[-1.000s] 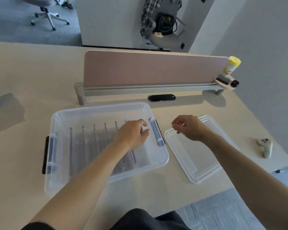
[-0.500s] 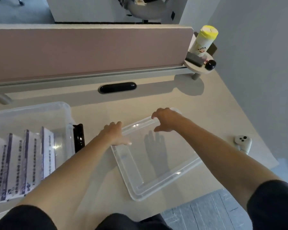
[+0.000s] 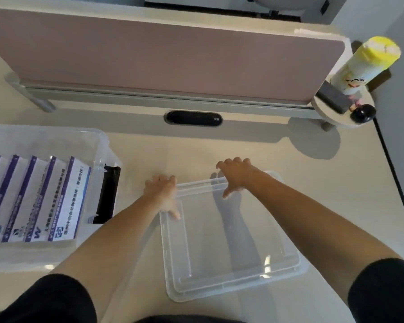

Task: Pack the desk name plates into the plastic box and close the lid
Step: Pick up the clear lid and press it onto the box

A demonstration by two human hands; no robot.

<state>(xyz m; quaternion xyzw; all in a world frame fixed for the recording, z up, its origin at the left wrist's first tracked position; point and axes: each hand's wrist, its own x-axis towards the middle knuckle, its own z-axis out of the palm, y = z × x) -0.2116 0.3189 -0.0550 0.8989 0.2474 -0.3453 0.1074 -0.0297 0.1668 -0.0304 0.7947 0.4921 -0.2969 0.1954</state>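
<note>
— What's different from a second ago?
— Back then the left hand (image 3: pixel 162 194) was down in the box (image 3: pixel 100 145) among the name plates (image 3: pixel 63 201). Now it is out, and both hands are on the lid (image 3: pixel 208 264), which lies on the counter (image 3: pixel 336 206) just right of the box.
— How are they holding it?
— The left hand is at the far left corner, its fingers (image 3: pixel 160 180) curled over the far rim and its thumb on the side rim. The right hand (image 3: pixel 236 176) is further along the same edge, fingers hooked over it, thumb pressing inside. Both look clamped on the lid. I cannot tell whether it has left the counter.
— And the plates?
— They stand in a row inside the box, and I see none outside it. So packing looks finished and closing is starting: the lid has to go left over the box, then the black latch (image 3: pixel 107 194) gets snapped
</note>
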